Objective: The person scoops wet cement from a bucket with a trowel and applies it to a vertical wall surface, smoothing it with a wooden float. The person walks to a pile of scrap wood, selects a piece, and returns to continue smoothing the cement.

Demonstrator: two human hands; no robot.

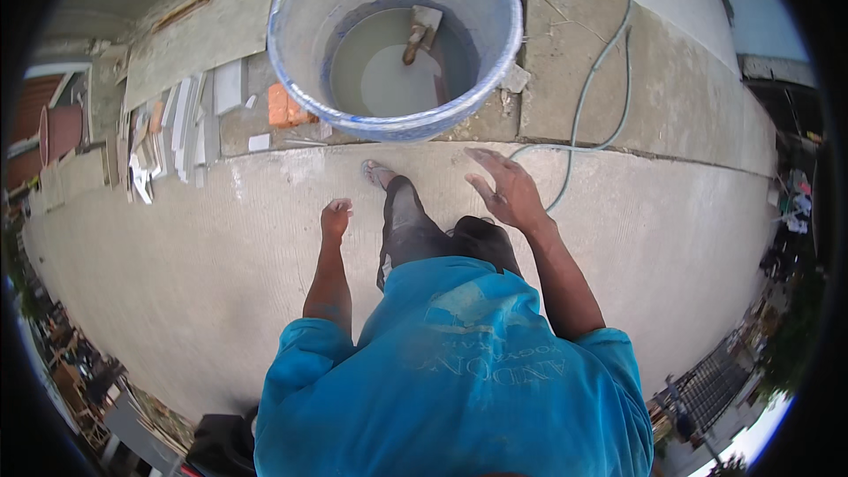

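The tub (399,129) stands at twelve o'clock, pale liquid in its bottom and a trowel-like tool (428,21) inside, at the tub's one o'clock. The right hand (508,187), toward two o'clock, is empty, thumb spread from fairly straight fingers; the left hand (336,219), at nine, looks loosely curled, its grip hard to tell. The tub looks deep, so working in it well likely calls for standing close, bracing one palm on the rim, and keeping feet off the hose (580,110) at two o'clock.
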